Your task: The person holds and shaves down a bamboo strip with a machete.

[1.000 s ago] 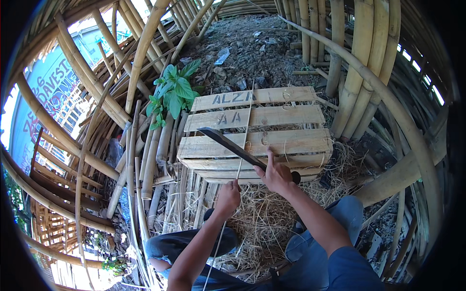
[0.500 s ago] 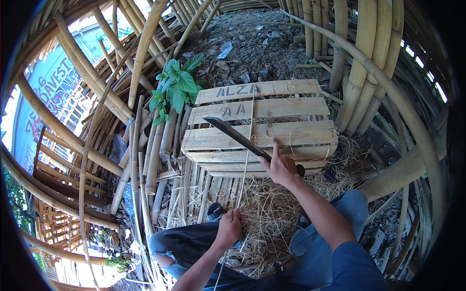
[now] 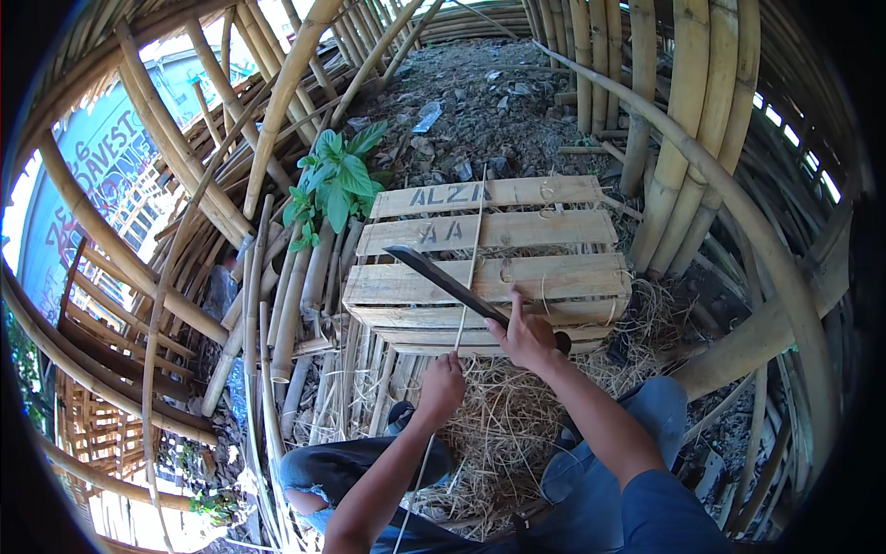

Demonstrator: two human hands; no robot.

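My right hand grips a machete by its dark handle, with the index finger stretched forward. The dark blade slants up and left over the wooden crate, which is built of pale slats. A long thin bamboo strip runs over the crate's top and back toward my lap, passing close to the blade; whether they touch I cannot tell. Just in front of the crate, my left hand is closed around this strip. Its lower end hangs past my left forearm.
Straw-like shavings cover the ground between my legs. Stacked bamboo poles and a green leafy plant are at the left. Thick upright bamboo posts and a bent pole stand at the right. Rubble-strewn soil lies beyond the crate.
My left hand has moved forward, nearer the crate, still closed on the strip. My right hand holds the machete in nearly the same place. The crate sits slightly lower in the picture.
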